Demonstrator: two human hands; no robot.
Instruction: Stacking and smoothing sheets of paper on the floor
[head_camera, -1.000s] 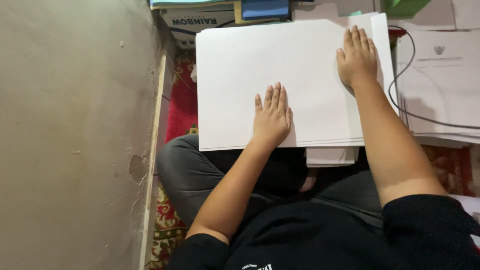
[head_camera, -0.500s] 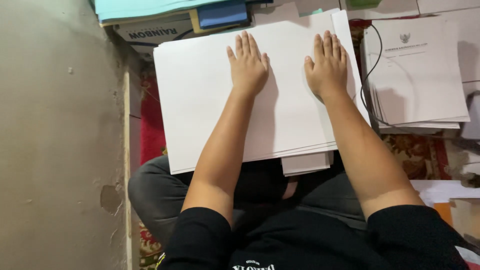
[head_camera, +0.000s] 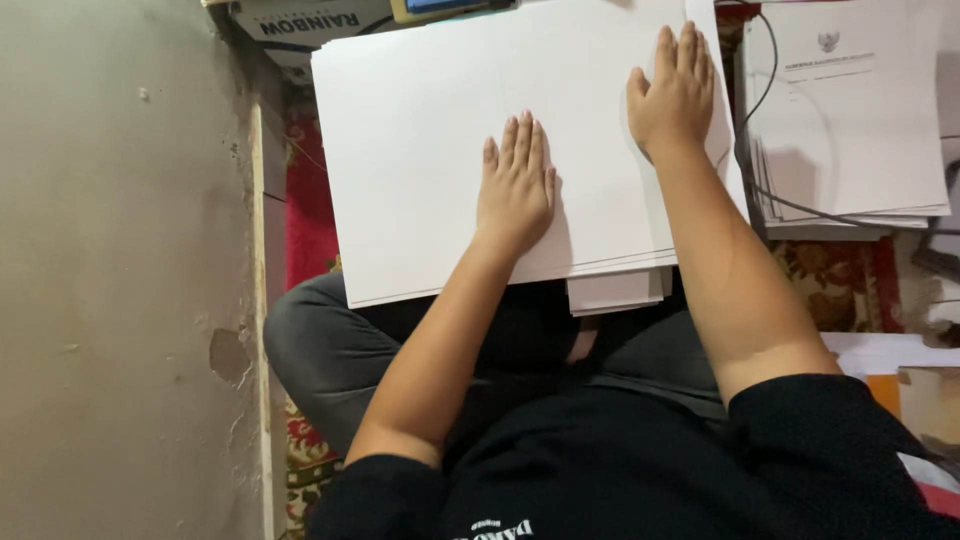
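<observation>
A big stack of large white paper sheets (head_camera: 420, 150) lies across my lap, its near edge over my knees. My left hand (head_camera: 516, 185) rests flat on the middle of the top sheet, palm down, fingers together and straight. My right hand (head_camera: 675, 90) lies flat on the sheet's far right part, fingers stretched toward the far edge. Neither hand grips anything. A smaller pile of white sheets (head_camera: 615, 290) pokes out from under the big stack at its near edge.
A beige wall (head_camera: 110, 280) runs along the left. A second pile of printed white papers (head_camera: 850, 110) sits at the right with a black cable (head_camera: 760, 140) across it. A box (head_camera: 300, 25) stands at the top. Red patterned carpet (head_camera: 310, 210) shows beneath.
My left hand has slid back toward me from the sheet's far part to its middle. My right hand stays near the far right edge. The view has shifted.
</observation>
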